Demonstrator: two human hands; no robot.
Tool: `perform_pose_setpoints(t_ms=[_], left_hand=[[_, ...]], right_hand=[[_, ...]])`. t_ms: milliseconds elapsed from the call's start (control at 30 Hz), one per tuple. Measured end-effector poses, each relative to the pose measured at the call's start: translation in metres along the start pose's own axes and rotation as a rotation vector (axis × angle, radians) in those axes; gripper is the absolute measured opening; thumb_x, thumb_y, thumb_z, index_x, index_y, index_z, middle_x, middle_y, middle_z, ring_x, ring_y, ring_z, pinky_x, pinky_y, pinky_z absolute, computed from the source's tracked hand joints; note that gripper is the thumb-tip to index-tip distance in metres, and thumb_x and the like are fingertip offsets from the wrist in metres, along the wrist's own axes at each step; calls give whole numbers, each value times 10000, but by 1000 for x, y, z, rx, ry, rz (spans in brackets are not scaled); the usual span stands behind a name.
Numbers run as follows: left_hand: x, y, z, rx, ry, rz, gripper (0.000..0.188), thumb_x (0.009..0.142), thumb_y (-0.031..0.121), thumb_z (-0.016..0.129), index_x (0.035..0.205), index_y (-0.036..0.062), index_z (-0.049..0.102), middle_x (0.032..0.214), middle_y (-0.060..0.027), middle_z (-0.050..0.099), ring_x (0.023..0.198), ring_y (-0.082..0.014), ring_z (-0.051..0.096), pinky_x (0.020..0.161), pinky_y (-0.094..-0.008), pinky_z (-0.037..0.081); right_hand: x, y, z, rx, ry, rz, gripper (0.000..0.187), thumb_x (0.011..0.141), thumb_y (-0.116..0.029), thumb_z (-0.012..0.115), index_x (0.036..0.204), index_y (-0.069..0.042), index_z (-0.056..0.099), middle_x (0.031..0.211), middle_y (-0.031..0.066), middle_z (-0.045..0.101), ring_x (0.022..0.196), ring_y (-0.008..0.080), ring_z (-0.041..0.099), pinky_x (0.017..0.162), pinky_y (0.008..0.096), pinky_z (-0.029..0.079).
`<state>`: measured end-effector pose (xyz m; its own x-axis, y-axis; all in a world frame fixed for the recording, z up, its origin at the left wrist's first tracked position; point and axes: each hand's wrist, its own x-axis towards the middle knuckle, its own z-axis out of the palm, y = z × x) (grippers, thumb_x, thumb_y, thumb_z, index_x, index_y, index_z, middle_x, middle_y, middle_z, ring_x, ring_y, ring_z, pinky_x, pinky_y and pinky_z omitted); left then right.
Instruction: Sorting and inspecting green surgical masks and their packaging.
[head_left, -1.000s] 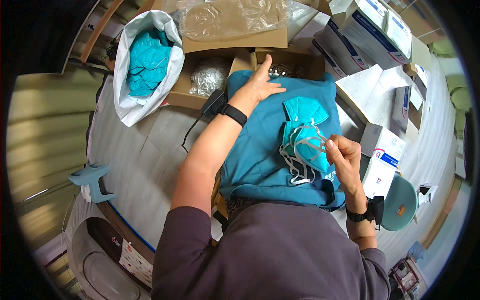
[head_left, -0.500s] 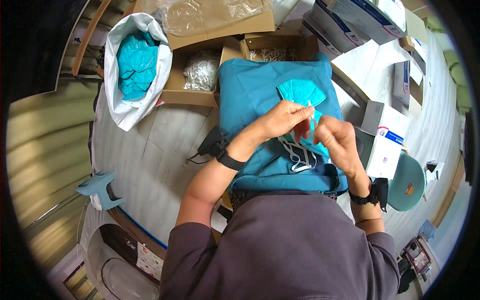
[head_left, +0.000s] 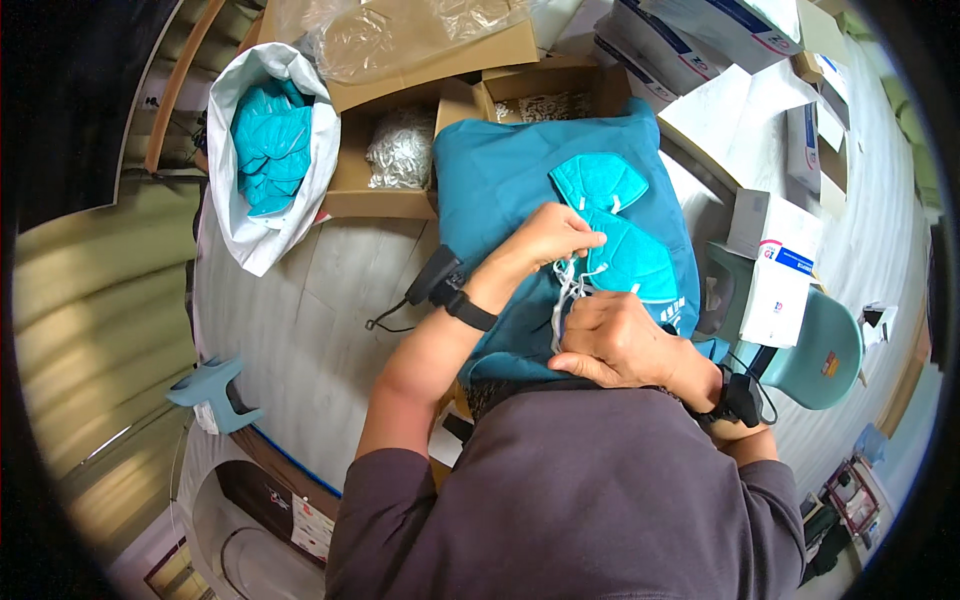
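Observation:
Two turquoise folded face masks lie on a blue cloth [head_left: 490, 200] over my lap. The upper mask [head_left: 597, 180] is fan-shaped, and the lower mask [head_left: 640, 262] partly overlaps it. My left hand [head_left: 555, 238] is closed in a pinch over the lower mask's left edge; what its fingertips grip is hidden. A bunch of white elastic straps [head_left: 562, 295] hangs below that hand. Nearer to my body, my right hand [head_left: 618, 340] is curled, palm down, with the straps running under its fingers. Its thumb points left.
At the far left stands a white sack [head_left: 232, 215] holding turquoise masks [head_left: 272, 140]. Cardboard boxes [head_left: 375, 203] behind the cloth contain white straps [head_left: 402, 150] and small white pieces [head_left: 545, 107]. White cartons [head_left: 780, 290] and a teal stool [head_left: 825, 350] stand right.
My right hand has moved down and left, from above the lower mask to the straps. My left hand has shifted slightly left and down, uncovering more of the lower mask.

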<state>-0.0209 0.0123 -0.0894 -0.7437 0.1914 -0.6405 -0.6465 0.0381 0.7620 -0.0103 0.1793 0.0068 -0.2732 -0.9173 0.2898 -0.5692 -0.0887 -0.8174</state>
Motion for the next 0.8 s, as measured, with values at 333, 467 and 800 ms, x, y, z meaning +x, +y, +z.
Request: perform_pose_setpoints(t_ms=[333,467,800], left_hand=[[-30,-7,18,-86,-140,53,229,890,255,677,784,55,645,626,47,504,554,-28,415,489,-196,326],[-41,1,4,-157,387,547,191,928,187,621,811,39,652,677,33,534,557,-36,426,505,-202,355],[-76,31,6,-195,572,575,203,968,182,552,832,33,535,711,-21,602,569,-67,560,490,-192,421]], right_hand=[[-5,3,-3,61,46,-82,362,787,-192,709,540,-65,477,594,87,483,621,273,498,576,390,410],[-4,0,-9,-13,138,-132,375,762,-191,733,541,-70,456,586,73,458,605,262,488,562,397,375],[14,7,-33,-93,851,642,232,758,-154,755,916,-41,628,863,94,622,601,249,536,588,360,436]])
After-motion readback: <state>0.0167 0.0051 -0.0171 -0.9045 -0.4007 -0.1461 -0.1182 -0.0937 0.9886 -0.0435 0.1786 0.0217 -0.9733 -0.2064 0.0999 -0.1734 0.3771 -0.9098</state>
